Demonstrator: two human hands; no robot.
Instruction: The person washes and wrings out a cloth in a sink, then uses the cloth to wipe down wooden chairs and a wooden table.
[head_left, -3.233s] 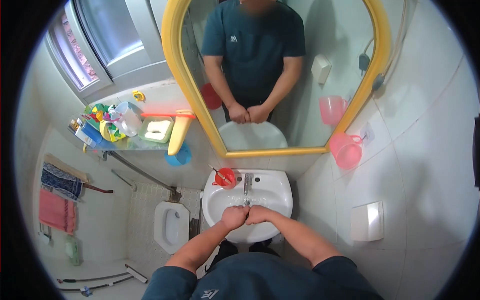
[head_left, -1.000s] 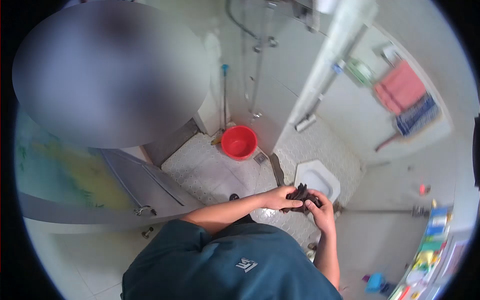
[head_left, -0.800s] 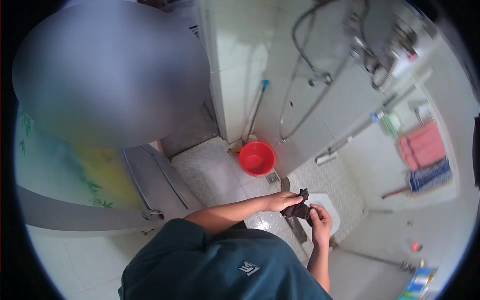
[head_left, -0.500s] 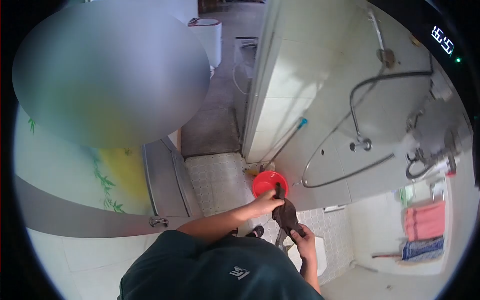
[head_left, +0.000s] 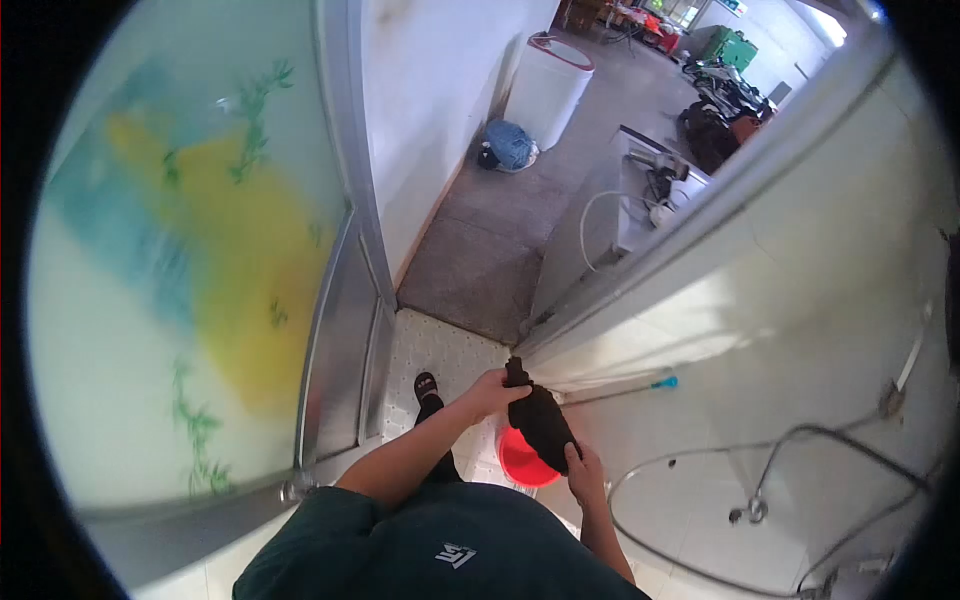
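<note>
A dark, bunched piece of cloth (head_left: 543,425) stretches between my two hands; its exact kind I cannot make out. My left hand (head_left: 497,393) is closed on its upper end, where a narrow part sticks up past the thumb. Lower down, my right hand (head_left: 586,473) pinches the opposite end. Beneath the cloth stands a red plastic basin (head_left: 522,468) on the tiled floor, partly hidden by the cloth and my right hand.
A doorway opens ahead past a frosted door (head_left: 250,330) on the left. Beyond it are a white bin-like container (head_left: 550,95) and a blue bag (head_left: 510,145). A blue-tipped stick (head_left: 665,383) leans near the right wall, where a shower hose (head_left: 640,475) hangs.
My view has swung toward the doorway, and one sandalled foot now shows further forward on the left. Both hands still hold the cloth, now nearer the doorway and above the basin.
</note>
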